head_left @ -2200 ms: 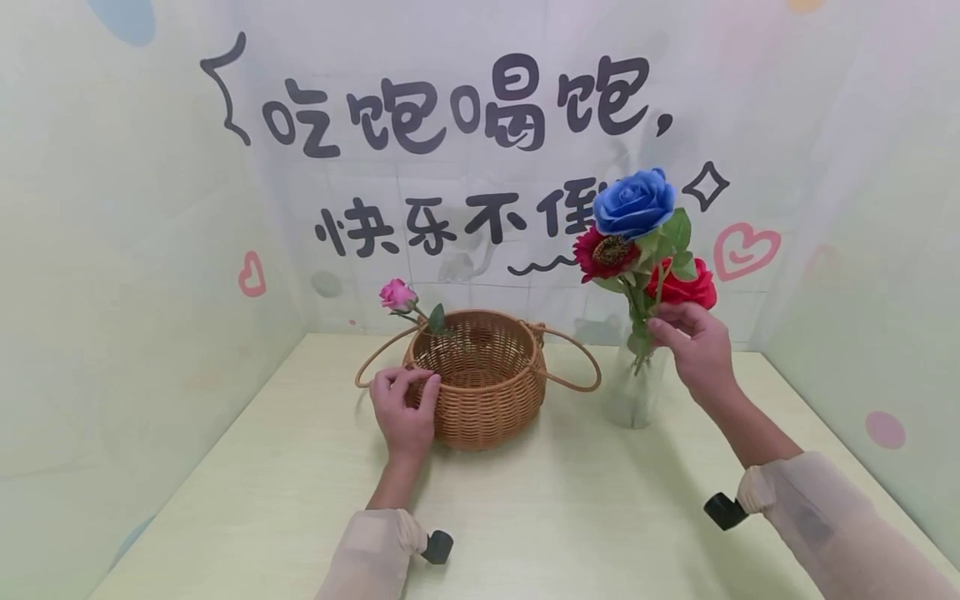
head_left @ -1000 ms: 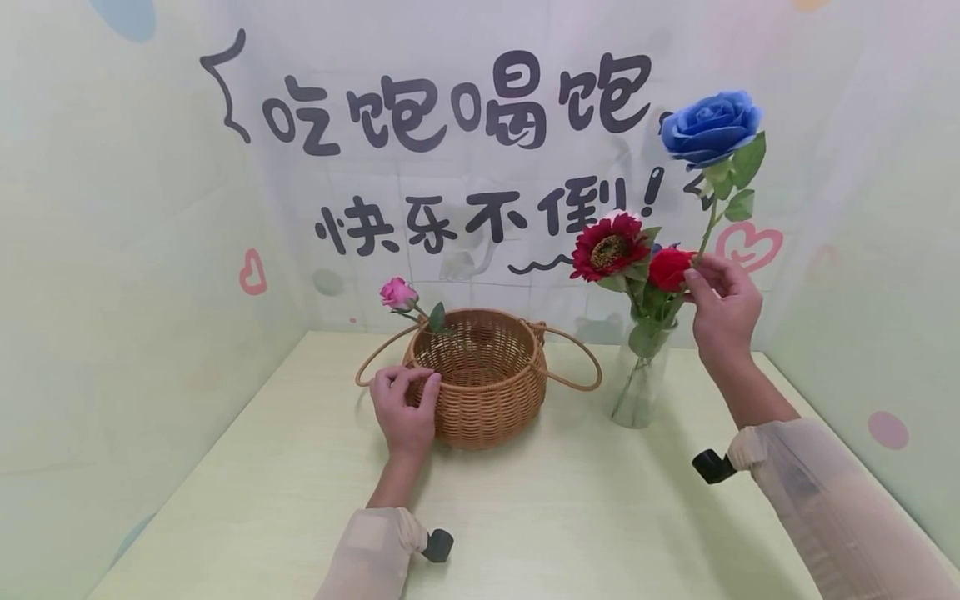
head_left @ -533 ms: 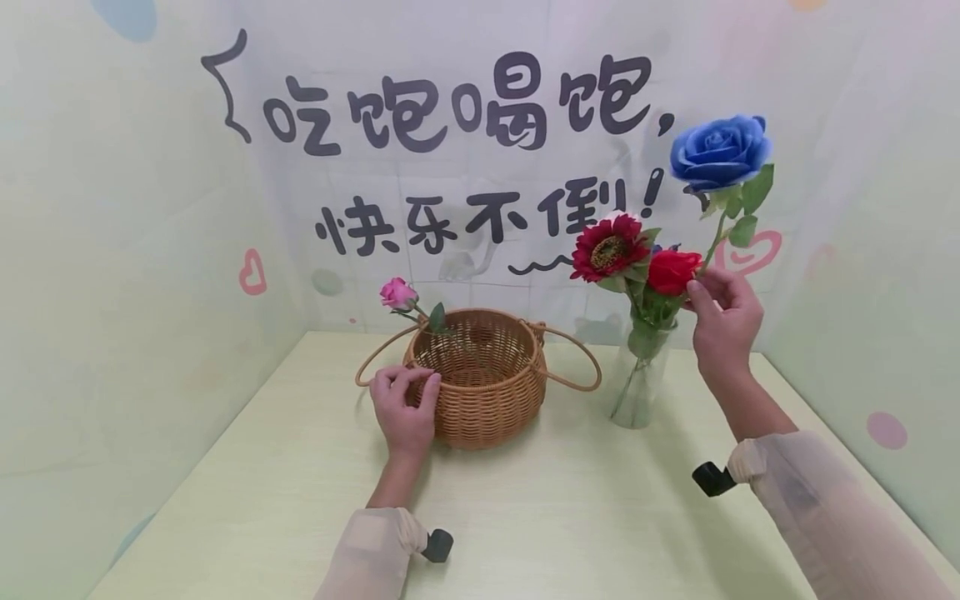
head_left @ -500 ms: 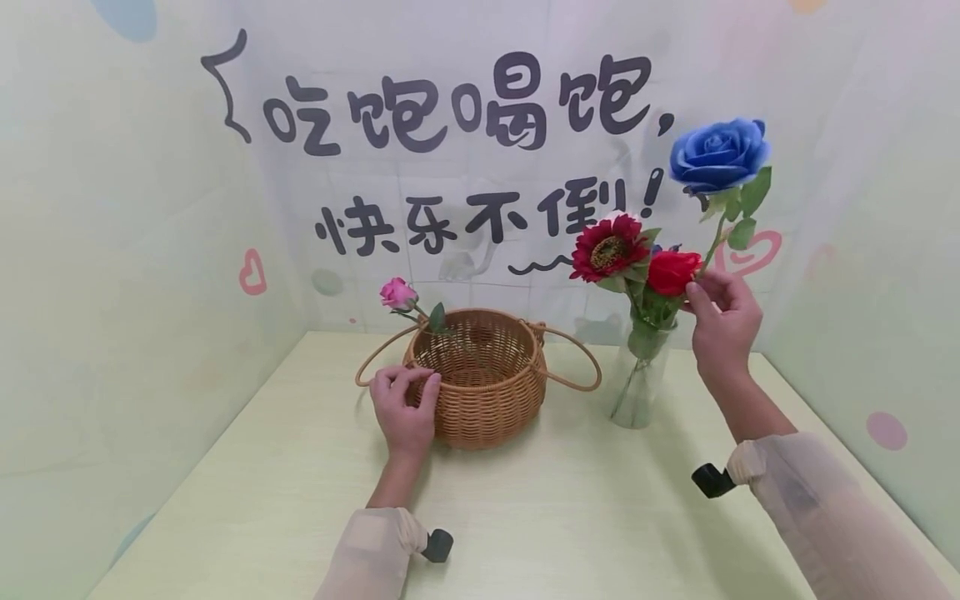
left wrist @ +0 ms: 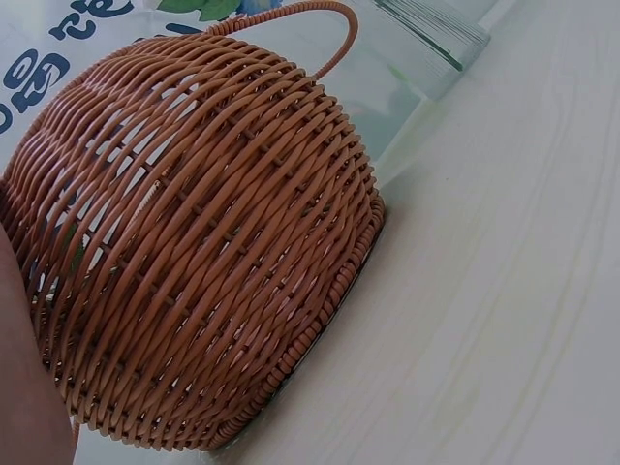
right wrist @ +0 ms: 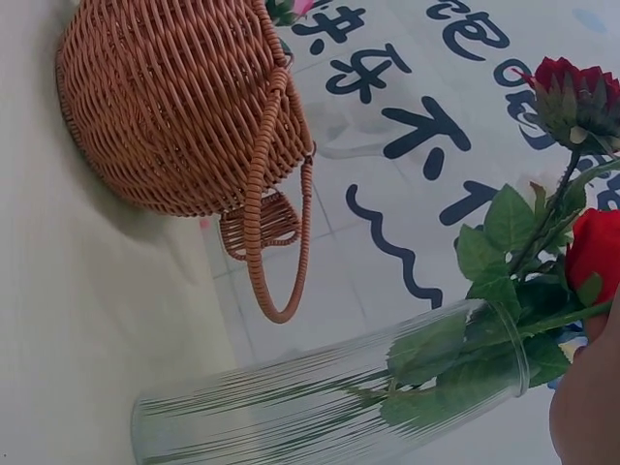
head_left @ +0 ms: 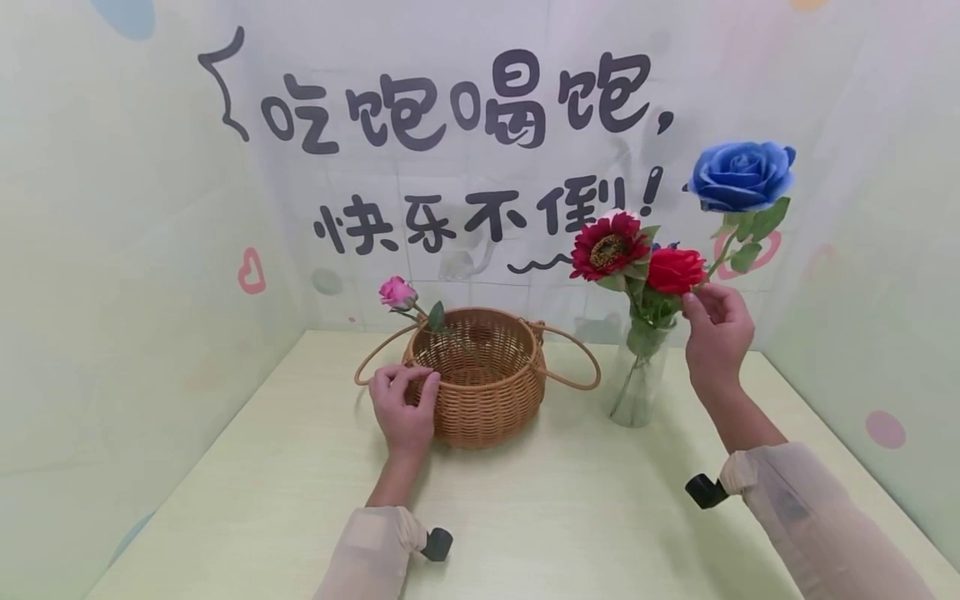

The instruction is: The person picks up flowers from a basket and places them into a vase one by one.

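My left hand (head_left: 402, 408) holds the near-left rim of a brown wicker basket (head_left: 491, 412) between thumb and fingers. A pink rose (head_left: 397, 292) leans out over the basket's far-left rim. With thumb and fingertips, my right hand (head_left: 720, 337) pinches the stem of a blue rose (head_left: 741, 177), which tilts right above the hand. Its stem (right wrist: 581, 315) runs into the mouth of the clear glass vase (right wrist: 320, 397) in the right wrist view. A dark red daisy-like flower (head_left: 611, 247) and a red rose (head_left: 675, 271) stand in that vase, left of my right hand.
The basket's looped handles (head_left: 577, 362) hang out to both sides, the right one pointing toward the vase. Behind the pale table (head_left: 525, 517) rises a printed backdrop (head_left: 465, 175) with dark lettering. Side panels (head_left: 885, 275) flank the table.
The blue rose first rose up and rightward from over the vase. Since then it has come down, tilting further right, as my right hand lowered. My left hand and the basket stay put.
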A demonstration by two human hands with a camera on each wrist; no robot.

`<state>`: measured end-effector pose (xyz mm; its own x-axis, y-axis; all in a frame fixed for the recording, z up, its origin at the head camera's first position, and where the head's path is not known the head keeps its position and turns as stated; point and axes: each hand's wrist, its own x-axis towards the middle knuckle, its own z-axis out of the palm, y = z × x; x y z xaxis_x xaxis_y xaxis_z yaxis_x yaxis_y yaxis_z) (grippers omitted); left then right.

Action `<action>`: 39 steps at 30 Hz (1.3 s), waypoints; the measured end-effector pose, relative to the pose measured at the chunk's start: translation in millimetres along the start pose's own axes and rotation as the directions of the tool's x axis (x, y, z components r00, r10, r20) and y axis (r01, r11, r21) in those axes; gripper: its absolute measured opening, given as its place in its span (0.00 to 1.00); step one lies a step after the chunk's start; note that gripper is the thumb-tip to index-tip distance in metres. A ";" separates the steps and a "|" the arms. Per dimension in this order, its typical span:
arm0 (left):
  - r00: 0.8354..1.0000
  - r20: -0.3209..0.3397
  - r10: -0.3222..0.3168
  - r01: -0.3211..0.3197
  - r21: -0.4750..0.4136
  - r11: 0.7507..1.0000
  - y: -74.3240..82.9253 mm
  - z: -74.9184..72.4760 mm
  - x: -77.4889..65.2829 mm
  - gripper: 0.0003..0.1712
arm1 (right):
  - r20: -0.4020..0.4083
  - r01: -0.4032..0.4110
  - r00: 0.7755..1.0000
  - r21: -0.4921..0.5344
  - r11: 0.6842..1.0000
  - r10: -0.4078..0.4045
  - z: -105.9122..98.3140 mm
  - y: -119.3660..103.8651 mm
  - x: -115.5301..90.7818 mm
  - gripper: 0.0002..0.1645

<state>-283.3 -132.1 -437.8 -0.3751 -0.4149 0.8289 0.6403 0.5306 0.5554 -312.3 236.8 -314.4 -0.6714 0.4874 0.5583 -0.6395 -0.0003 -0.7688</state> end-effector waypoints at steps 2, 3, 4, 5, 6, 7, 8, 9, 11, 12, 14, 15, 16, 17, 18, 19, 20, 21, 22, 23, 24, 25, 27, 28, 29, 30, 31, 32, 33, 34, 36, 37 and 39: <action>1.000 -0.001 0.005 -0.005 0.003 1.000 -0.8 0.3 0.0 0.06 | -0.010 0.020 1.000 -0.014 1.000 -0.020 0.0 -0.2 1.9 0.06; 1.000 -0.003 0.006 -0.006 0.004 1.000 -0.9 0.5 0.0 0.06 | -0.015 0.032 0.999 -0.027 0.999 -0.032 0.2 -0.8 2.5 0.06; 1.000 -0.004 0.009 -0.009 0.003 1.000 -1.1 0.6 0.0 0.06 | -0.022 0.043 0.999 -0.041 0.998 -0.043 0.5 -1.5 3.1 0.06; 1.000 -0.005 0.010 -0.010 0.004 1.000 -1.4 0.6 -0.2 0.07 | -0.028 0.055 0.998 -0.069 0.996 -0.057 0.9 -1.9 4.0 0.06; 1.000 -0.005 0.009 -0.009 0.004 1.000 -1.7 0.7 -0.2 0.07 | -0.033 0.061 0.997 -0.103 0.993 -0.064 1.4 -2.4 4.5 0.06; 1.000 -0.006 0.010 -0.010 0.004 1.000 -2.1 0.8 -0.3 0.07 | -0.038 0.062 0.997 -0.130 0.990 -0.068 1.9 -2.7 4.9 0.06; 1.000 -0.008 0.012 -0.012 0.004 1.000 -2.3 0.8 -0.4 0.07 | -0.039 0.057 0.997 -0.171 0.984 -0.064 2.3 -2.9 4.9 0.07; 1.000 -0.008 0.012 -0.012 0.004 1.000 -2.4 1.0 -0.4 0.07 | -0.038 0.045 0.998 -0.211 0.976 -0.054 2.5 -2.7 4.8 0.08; 1.000 -0.008 0.011 -0.011 0.005 1.000 -3.1 0.9 -0.4 0.06 | -0.035 0.017 0.999 -0.275 0.961 -0.027 3.1 -1.5 4.5 0.10; 1.000 -0.007 0.008 -0.008 0.005 1.000 -3.2 0.9 -0.5 0.06 | -0.033 0.001 0.999 -0.298 0.955 -0.011 3.1 -0.8 3.9 0.10; 1.000 -0.002 0.000 0.000 0.003 1.000 -2.9 0.8 -0.7 0.06 | -0.028 -0.021 1.000 -0.322 0.946 0.013 3.3 1.3 2.2 0.11; 1.000 0.000 -0.005 0.005 0.000 1.000 -2.5 0.9 -0.8 0.05 | -0.028 -0.034 0.999 -0.324 0.945 0.026 3.4 2.8 1.5 0.10; 1.000 0.000 -0.009 0.009 -0.002 1.000 -2.3 0.9 -0.7 0.05 | -0.027 -0.040 0.999 -0.329 0.943 0.033 3.6 4.0 0.6 0.10; 1.000 0.001 -0.011 0.011 -0.001 1.000 -2.2 0.9 -0.7 0.05 | -0.023 -0.044 0.999 -0.334 0.941 0.039 3.7 5.4 -0.7 0.10; 1.000 0.001 -0.013 0.013 -0.002 1.000 -2.1 0.9 -0.7 0.05 | -0.021 -0.050 0.999 -0.335 0.941 0.045 4.0 6.6 -1.8 0.11; 1.000 0.003 -0.012 0.012 -0.001 1.000 -2.0 0.9 -0.6 0.04 | -0.020 -0.054 0.999 -0.335 0.941 0.050 4.4 7.9 -2.7 0.11; 1.000 0.004 -0.010 0.010 0.000 1.000 -1.9 1.0 -0.5 0.04 | -0.020 -0.055 0.998 -0.333 0.941 0.052 4.9 8.7 -3.6 0.11; 1.000 0.003 -0.010 0.010 -0.001 1.000 -1.8 1.0 -0.4 0.04 | -0.021 -0.057 0.998 -0.332 0.942 0.053 5.5 9.5 -4.3 0.12; 1.000 0.004 -0.008 0.008 0.003 1.000 -1.8 0.9 -0.3 0.04 | -0.021 -0.055 0.998 -0.335 0.941 0.051 6.3 9.7 -5.1 0.12; 1.000 0.003 -0.006 0.006 0.002 1.000 -1.6 0.8 -0.1 0.04 | -0.022 -0.053 0.999 -0.337 0.940 0.048 7.1 10.0 -5.8 0.13; 1.000 0.002 -0.004 0.004 0.002 1.000 -1.4 0.7 0.0 0.04 | -0.025 -0.051 0.999 -0.335 0.941 0.045 8.1 10.5 -6.0 0.12; 1.000 0.001 -0.001 0.001 0.002 1.000 -1.1 0.6 0.1 0.04 | -0.027 -0.050 0.999 -0.333 0.942 0.044 8.8 10.9 -6.1 0.12; 1.000 -0.004 0.000 0.000 -0.001 1.000 -0.1 0.4 0.4 0.04 | -0.033 -0.048 0.999 -0.334 0.942 0.039 9.7 11.9 -6.2 0.10; 1.000 -0.005 0.001 -0.001 -0.002 1.000 0.3 0.4 0.5 0.04 | -0.036 -0.051 0.998 -0.333 0.941 0.041 10.1 12.5 -6.3 0.09; 1.000 -0.006 0.001 -0.001 -0.003 1.000 0.6 0.3 0.7 0.04 | -0.040 -0.053 0.998 -0.334 0.941 0.042 10.3 13.2 -6.5 0.08; 1.000 -0.006 0.001 -0.001 -0.003 1.000 0.8 0.3 0.7 0.04 | -0.044 -0.059 0.998 -0.338 0.939 0.047 10.4 13.8 -6.8 0.08; 1.000 -0.005 0.001 -0.001 -0.003 1.000 0.9 0.4 0.8 0.04 | -0.047 -0.064 0.998 -0.342 0.938 0.051 10.4 14.6 -7.0 0.08; 1.000 -0.006 -0.001 0.001 -0.004 1.000 0.8 0.4 0.8 0.04 | -0.051 -0.070 0.997 -0.351 0.934 0.056 10.5 15.3 -7.6 0.09; 1.000 -0.005 0.000 0.000 -0.004 1.000 0.5 0.5 0.8 0.04 | -0.053 -0.077 0.997 -0.358 0.930 0.062 10.5 15.9 -8.3 0.10; 1.000 -0.004 0.001 -0.001 -0.004 1.000 0.3 0.7 0.7 0.04 | -0.057 -0.081 0.996 -0.368 0.926 0.065 10.4 16.8 -8.8 0.11; 1.000 -0.004 0.003 -0.003 -0.003 1.000 -0.5 1.0 0.6 0.04 | -0.065 -0.089 0.995 -0.388 0.917 0.069 10.3 18.4 -10.2 0.15; 1.000 -0.004 0.003 -0.003 -0.004 1.000 -0.7 1.2 0.5 0.03 | -0.067 -0.091 0.995 -0.400 0.912 0.070 10.1 19.1 -11.0 0.16; 1.000 -0.003 0.006 -0.006 -0.003 1.000 -0.9 1.4 0.4 0.04 | -0.075 -0.087 0.995 -0.423 0.902 0.061 9.7 20.7 -12.3 0.19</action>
<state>-284.9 -131.8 -437.9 -0.3693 -0.4144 0.8318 0.6444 0.5308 0.5505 -321.0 222.4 -334.1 -0.6796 0.5503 0.4851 -0.3597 0.3263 -0.8741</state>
